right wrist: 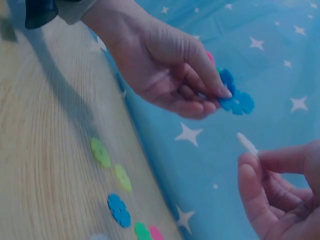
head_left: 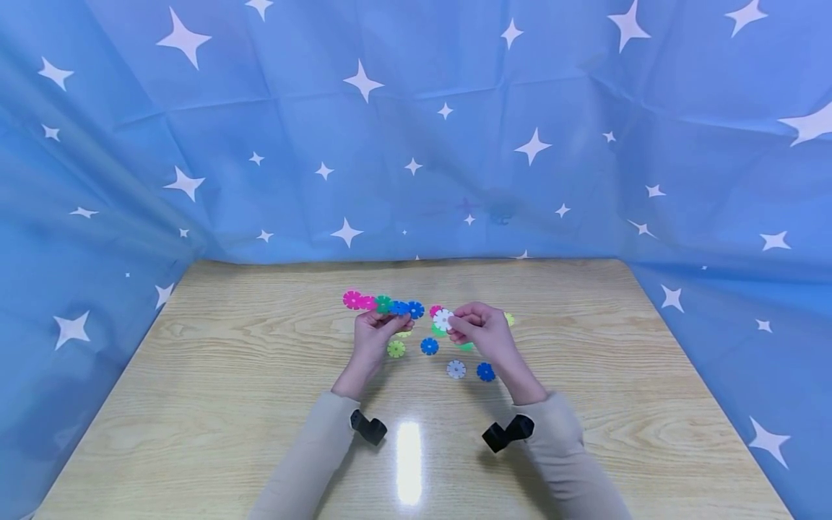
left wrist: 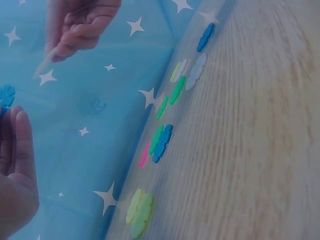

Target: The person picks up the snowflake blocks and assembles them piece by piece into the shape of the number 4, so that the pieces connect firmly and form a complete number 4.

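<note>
Between thumb and fingers my left hand (head_left: 373, 338) pinches a row of joined snowflake discs. Two pink discs (head_left: 353, 300) lead at the left end, followed by a green disc (head_left: 383, 304) and two blue discs (head_left: 415, 310) at the right end. Thumb and fingertips grip the row near the blue end, as the blue disc (right wrist: 237, 103) in the right wrist view shows. My right hand (head_left: 484, 332) pinches a white snowflake disc (head_left: 443, 320) by its edge, a short gap right of the row. Both hands are raised over the table.
Loose discs lie on the wooden table (head_left: 260, 433) beneath the hands: a yellow-green disc (head_left: 396, 349), a blue disc (head_left: 429, 347), a pale grey disc (head_left: 456, 369) and another blue disc (head_left: 485, 372), with several more partly behind my right hand. A starry blue curtain (head_left: 416, 130) hangs behind the table.
</note>
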Motion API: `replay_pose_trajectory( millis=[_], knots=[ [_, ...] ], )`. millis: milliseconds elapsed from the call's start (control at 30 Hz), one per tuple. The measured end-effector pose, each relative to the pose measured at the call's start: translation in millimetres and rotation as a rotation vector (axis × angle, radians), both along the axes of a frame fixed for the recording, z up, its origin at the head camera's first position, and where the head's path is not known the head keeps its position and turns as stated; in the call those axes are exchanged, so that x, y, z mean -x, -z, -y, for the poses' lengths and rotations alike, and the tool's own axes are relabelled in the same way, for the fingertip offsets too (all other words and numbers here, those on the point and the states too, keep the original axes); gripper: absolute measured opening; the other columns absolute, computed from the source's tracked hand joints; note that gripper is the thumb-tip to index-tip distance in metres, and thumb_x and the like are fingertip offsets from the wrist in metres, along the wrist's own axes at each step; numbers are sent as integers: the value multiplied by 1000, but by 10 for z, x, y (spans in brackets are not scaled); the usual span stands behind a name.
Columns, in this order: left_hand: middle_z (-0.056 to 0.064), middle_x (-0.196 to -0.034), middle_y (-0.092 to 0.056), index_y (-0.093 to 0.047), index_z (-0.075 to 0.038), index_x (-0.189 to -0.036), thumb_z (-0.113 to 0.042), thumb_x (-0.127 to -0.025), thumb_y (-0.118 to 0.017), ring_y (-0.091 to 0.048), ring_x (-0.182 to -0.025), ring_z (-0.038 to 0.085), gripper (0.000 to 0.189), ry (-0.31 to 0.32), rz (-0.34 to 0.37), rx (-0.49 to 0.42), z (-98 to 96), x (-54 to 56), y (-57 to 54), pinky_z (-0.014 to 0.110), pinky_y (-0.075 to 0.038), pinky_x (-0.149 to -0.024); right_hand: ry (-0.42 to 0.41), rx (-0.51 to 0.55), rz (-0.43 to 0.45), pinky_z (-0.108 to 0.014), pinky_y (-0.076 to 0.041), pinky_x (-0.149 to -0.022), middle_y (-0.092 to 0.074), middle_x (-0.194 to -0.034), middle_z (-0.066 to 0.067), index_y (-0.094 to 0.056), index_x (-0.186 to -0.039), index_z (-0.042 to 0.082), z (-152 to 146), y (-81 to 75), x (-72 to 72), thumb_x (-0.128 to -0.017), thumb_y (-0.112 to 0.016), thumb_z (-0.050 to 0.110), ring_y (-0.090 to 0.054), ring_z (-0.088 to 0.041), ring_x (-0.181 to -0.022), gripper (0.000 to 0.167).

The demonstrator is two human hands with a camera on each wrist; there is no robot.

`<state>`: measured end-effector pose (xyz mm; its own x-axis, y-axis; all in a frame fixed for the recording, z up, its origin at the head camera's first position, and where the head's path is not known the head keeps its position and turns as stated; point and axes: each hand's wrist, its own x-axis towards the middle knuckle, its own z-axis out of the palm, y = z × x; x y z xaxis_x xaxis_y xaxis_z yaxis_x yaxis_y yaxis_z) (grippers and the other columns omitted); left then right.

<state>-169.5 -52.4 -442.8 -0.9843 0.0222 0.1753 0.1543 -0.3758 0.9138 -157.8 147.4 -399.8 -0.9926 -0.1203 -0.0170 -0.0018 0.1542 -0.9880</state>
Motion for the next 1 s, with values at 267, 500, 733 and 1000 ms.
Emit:
replay_pose_trajectory(
  millis=[267, 500, 733, 1000],
  knots=[
    [-1, -73, -70, -70, -14, -79, 12, -84, -59, -68, -67, 10, 28, 9, -28, -1, -4, -6, 6, 27, -59, -68, 23, 84, 39, -30, -59, -67, -68, -76, -8, -59, -101, -10, 143, -32, -2, -91, -61, 5, -66, -18, -67, 18],
    [0, -73, -70, -70, -11, -80, 12, -84, -60, -68, -67, 11, 25, -1, -50, -11, -10, -17, -8, 27, -59, -68, 34, 171, 155, -24, -58, -61, -67, -71, -4, -57, -103, -11, 183, -64, 6, -90, -61, 4, -65, -13, -63, 21],
    [0, -73, -70, -71, -11, -80, 11, -83, -61, -68, -67, 11, 25, -4, -51, -3, -10, -24, -7, 27, -59, -69, 64, 227, 196, -22, -57, -60, -65, -68, -3, -57, -103, -11, 215, -89, 21, -89, -60, 2, -63, -12, -61, 19],
    [-2, -72, -70, -70, -15, -78, 11, -83, -61, -68, -67, 10, 28, -9, -93, -4, -15, -40, -23, 27, -59, -69, 60, 208, 190, -22, -57, -58, -65, -68, -4, -57, -98, -9, 249, -112, 34, -89, -60, 1, -64, -12, -59, 15]
  ],
)
